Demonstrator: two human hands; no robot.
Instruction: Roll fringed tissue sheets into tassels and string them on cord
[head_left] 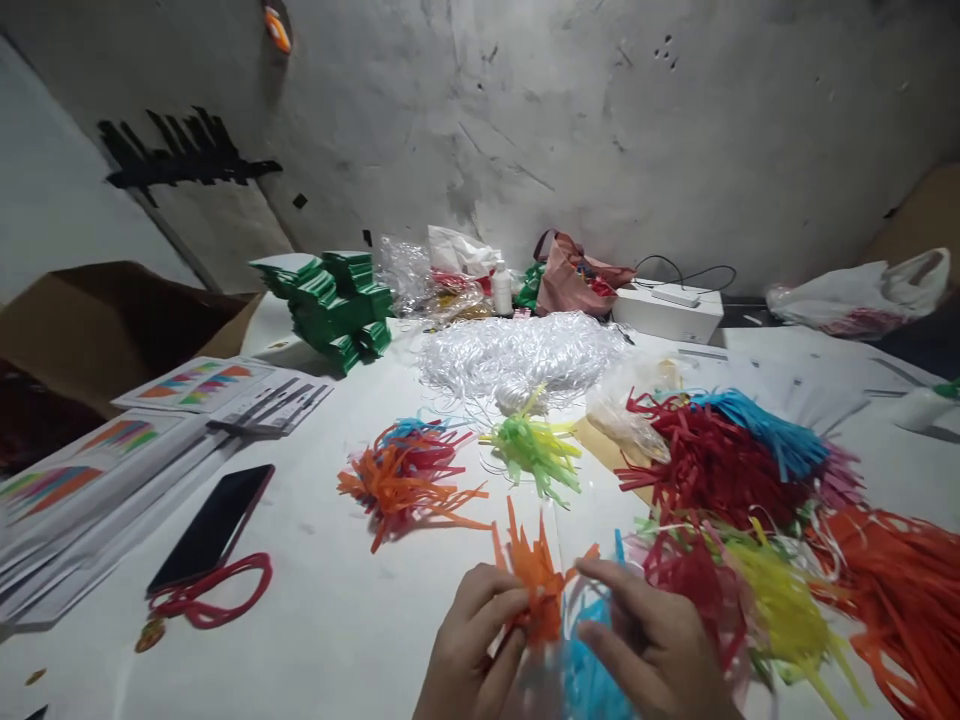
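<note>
My left hand [487, 635] is closed around an orange tissue-paper tassel [538, 575], its fringe strips sticking up past the fingers. Just to the right, my right hand [649, 635] has its thumb and index finger apart, the index tip close to a stray orange strip. A pale loop shows between the two hands. Below them lies a blue tassel [596, 665], partly covered by my right hand. Farther up the table are an orange, red and blue tassel bunch [409, 475] and a green-yellow tassel [534, 450].
Red tassels [712, 455], yellow tassels [780, 600] and orange-red tassels [892, 590] crowd the right side. A heap of white string [525, 350] lies behind. At left are a phone [214, 525], printed sheets [127, 450] and stacked green card pieces [337, 305].
</note>
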